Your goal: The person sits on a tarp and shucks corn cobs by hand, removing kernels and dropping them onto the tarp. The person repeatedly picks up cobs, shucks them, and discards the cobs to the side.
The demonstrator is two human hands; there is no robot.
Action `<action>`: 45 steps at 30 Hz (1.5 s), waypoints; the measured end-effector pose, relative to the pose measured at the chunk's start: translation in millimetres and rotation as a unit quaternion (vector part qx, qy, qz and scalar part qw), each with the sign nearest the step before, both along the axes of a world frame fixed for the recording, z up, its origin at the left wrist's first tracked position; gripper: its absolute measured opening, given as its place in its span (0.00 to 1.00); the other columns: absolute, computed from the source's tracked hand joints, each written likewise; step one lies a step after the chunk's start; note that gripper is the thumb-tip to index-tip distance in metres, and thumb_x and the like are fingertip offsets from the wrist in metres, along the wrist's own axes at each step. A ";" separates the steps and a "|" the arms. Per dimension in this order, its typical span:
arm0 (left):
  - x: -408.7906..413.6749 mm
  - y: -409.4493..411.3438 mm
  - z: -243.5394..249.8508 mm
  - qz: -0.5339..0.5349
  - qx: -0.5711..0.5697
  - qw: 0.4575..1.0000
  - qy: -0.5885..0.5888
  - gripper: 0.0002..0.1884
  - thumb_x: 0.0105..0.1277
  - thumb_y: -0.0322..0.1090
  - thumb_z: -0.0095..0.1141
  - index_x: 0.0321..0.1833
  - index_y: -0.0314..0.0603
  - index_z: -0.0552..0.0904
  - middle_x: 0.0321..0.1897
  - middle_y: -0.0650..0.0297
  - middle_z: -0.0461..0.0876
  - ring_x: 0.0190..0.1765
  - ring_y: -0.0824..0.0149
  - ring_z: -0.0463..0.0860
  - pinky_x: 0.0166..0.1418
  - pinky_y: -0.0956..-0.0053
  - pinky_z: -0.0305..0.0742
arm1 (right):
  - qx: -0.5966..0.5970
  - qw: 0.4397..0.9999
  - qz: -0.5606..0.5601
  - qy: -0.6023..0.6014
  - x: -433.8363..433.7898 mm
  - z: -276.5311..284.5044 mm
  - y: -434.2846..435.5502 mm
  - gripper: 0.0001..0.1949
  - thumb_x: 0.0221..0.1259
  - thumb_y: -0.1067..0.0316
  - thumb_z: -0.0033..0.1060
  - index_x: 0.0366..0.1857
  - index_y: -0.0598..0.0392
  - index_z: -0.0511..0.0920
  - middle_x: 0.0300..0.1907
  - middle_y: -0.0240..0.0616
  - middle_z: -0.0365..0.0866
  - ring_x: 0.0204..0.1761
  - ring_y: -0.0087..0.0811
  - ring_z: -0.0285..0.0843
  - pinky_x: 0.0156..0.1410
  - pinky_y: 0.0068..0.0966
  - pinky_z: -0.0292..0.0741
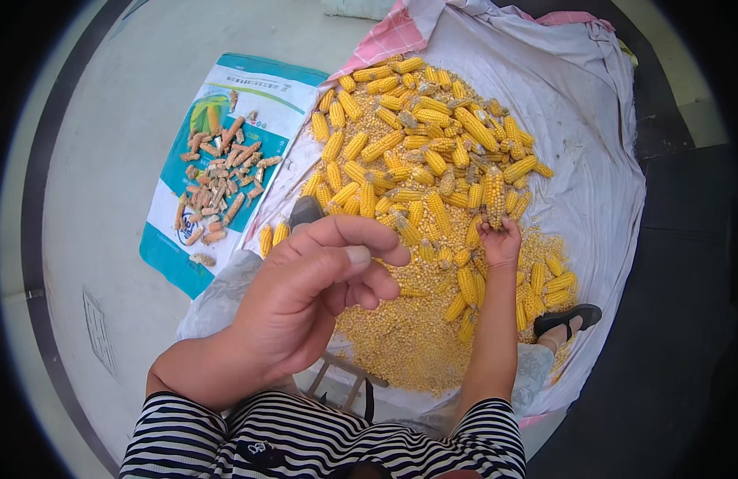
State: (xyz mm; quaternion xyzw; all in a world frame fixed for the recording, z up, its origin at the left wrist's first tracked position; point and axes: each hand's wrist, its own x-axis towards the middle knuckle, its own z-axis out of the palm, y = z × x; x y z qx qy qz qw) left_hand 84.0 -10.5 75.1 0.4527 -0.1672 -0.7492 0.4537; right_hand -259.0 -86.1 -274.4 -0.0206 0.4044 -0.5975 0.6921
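My right hand [500, 242] grips the lower end of a corn ear [494, 194], which points away from me over the pile. Yellow kernels cover most of that ear. Much closer to the camera, my left hand [327, 275] is raised with its fingers loosely curled and nothing visible in it. Beneath both hands spreads a heap of corn ears [429, 143], some with dried silk at the tips. Loose kernels [411, 341] lie thick on the cloth nearest my body. My left hand hides part of the pile.
A pale cloth [584, 120] with pink checked edges lies under the corn. To its left, a printed teal and white sack [183, 263] carries several bare cobs [219, 185]. My shoes [566, 318] rest at the pile's edges. A wooden frame [339, 380] shows below.
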 end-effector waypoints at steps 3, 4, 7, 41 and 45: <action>-2.4 7.5 -5.4 -0.035 -0.037 0.999 0.004 0.12 0.68 0.32 0.51 0.52 0.36 0.79 0.45 0.59 0.83 0.40 0.72 0.83 0.45 0.79 0.77 | -0.079 0.995 0.052 -0.034 23.9 77.3 51.8 0.16 0.58 0.64 0.53 0.48 0.60 0.76 0.36 0.44 0.82 0.37 0.38 0.81 0.52 0.43 0.79; -5.1 8.1 -7.1 -0.049 -0.052 0.997 0.005 0.13 0.68 0.31 0.51 0.53 0.36 0.79 0.46 0.60 0.83 0.41 0.72 0.84 0.46 0.79 0.77 | -0.110 0.991 0.072 -0.035 29.0 105.4 68.9 0.19 0.57 0.62 0.52 0.50 0.61 0.76 0.36 0.45 0.82 0.37 0.38 0.80 0.53 0.43 0.79; -20.4 7.6 -19.1 -0.145 -0.122 0.978 -0.082 0.17 0.68 0.34 0.52 0.58 0.36 0.76 0.50 0.59 0.82 0.44 0.70 0.83 0.45 0.78 0.77 | -0.101 0.991 0.066 0.054 39.1 192.0 117.8 0.26 0.55 0.59 0.52 0.56 0.65 0.75 0.38 0.44 0.83 0.34 0.36 0.78 0.53 0.41 0.78; -145.3 77.3 -63.7 -0.412 -0.157 0.895 -0.068 0.15 0.63 0.36 0.50 0.48 0.34 0.76 0.31 0.60 0.79 0.28 0.72 0.80 0.26 0.77 0.74 | -0.235 0.949 -0.199 0.063 45.1 282.0 195.4 0.12 0.69 0.54 0.50 0.36 0.51 0.74 0.26 0.35 0.73 0.34 0.35 0.74 0.50 0.37 0.75; -154.2 80.0 -68.1 -0.398 -0.105 0.910 -0.045 0.11 0.62 0.35 0.48 0.42 0.36 0.76 0.23 0.62 0.74 0.23 0.72 0.73 0.22 0.77 0.66 | -0.219 0.951 -0.195 0.103 47.6 286.8 198.9 0.11 0.69 0.55 0.50 0.36 0.51 0.74 0.25 0.34 0.72 0.33 0.33 0.73 0.47 0.36 0.75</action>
